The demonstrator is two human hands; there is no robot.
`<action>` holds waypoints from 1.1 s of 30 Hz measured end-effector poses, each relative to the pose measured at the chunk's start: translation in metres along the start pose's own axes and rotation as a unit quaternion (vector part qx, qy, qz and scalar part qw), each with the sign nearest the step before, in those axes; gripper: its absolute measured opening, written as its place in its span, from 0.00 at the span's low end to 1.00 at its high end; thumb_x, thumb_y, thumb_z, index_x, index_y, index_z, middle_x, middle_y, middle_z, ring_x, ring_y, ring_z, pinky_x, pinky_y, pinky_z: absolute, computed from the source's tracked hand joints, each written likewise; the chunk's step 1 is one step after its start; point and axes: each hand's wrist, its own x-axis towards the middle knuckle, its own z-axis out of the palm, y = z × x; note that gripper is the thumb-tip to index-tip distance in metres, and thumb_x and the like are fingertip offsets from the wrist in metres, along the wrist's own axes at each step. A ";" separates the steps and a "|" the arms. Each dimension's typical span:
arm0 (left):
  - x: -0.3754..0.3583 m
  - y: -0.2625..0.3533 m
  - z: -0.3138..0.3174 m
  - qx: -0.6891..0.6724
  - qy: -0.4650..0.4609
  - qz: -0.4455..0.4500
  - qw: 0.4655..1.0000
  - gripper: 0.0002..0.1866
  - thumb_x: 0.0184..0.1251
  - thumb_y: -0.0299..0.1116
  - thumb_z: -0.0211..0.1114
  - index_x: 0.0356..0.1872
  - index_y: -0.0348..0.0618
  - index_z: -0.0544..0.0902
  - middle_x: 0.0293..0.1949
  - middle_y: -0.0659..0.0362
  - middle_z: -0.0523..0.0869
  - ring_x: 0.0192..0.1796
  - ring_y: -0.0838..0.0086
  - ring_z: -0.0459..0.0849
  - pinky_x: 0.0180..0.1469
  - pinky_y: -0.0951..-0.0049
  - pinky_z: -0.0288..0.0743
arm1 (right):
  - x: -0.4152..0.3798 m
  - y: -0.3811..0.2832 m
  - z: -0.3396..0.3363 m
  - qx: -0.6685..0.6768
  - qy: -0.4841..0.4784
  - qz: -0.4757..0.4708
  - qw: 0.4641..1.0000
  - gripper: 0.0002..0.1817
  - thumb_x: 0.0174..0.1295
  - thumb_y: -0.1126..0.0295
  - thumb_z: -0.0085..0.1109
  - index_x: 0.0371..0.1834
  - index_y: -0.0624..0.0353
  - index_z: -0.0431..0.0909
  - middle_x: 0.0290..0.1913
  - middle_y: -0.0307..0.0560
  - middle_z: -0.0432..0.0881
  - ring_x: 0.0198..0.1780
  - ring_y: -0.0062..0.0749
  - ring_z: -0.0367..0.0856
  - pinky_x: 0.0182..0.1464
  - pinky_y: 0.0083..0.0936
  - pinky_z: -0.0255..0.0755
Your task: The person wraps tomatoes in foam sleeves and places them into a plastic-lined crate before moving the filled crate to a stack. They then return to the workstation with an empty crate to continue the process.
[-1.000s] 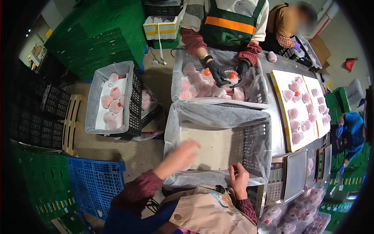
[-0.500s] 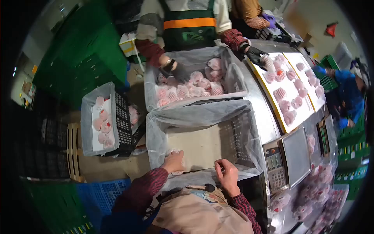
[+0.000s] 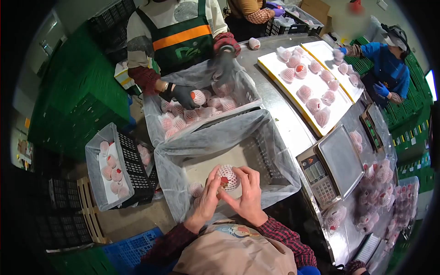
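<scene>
Round red fruit in white foam netting (image 3: 230,175) was grasped between the curled fingers of the left hand (image 3: 207,198) and right hand (image 3: 249,198), over a film-lined black plastic crate (image 3: 176,167), apparently cupped from both sides for steadiness.

No wording, brand or number could be read with certainty. A pale green logo (image 3: 185,52) on the co-worker's dark green cloth apron with an orange band (image 3: 182,37) was illegible. Display and key markings on the grey electronic scale with a flat metal pan (image 3: 340,151) were too small to read, as was the coloured print (image 3: 236,230) on the beige cloth apron (image 3: 238,254)
</scene>
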 end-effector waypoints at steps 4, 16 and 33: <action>-0.013 0.015 0.015 0.038 0.008 0.016 0.999 0.33 0.84 0.52 0.46 0.81 0.47 0.56 0.75 0.53 0.62 0.71 0.69 0.68 0.71 0.60 0.66 | -0.001 0.015 0.002 0.071 0.037 0.040 0.996 0.15 0.63 0.72 0.69 0.52 0.63 0.82 0.45 0.53 0.81 0.46 0.45 0.81 0.49 0.33 0.76; -0.013 0.030 -0.021 -0.293 -0.181 -0.080 0.936 0.40 0.63 0.28 0.73 0.75 0.40 0.64 0.64 0.54 0.76 0.67 0.67 0.77 0.72 0.62 0.72 | 0.012 0.037 -0.012 0.602 0.003 0.397 0.693 0.10 0.79 0.65 0.54 0.51 0.60 0.78 0.44 0.40 0.85 0.45 0.23 0.85 0.52 0.24 0.79; -0.017 0.060 0.012 0.001 -0.059 0.165 0.985 0.25 0.68 0.22 0.69 0.65 0.33 0.73 0.63 0.55 0.81 0.61 0.69 0.83 0.68 0.67 0.74 | 0.012 -0.005 -0.040 0.627 -0.195 0.343 0.671 0.33 0.78 0.46 0.49 0.75 0.58 0.61 0.59 0.57 0.79 0.46 0.38 0.86 0.41 0.29 0.81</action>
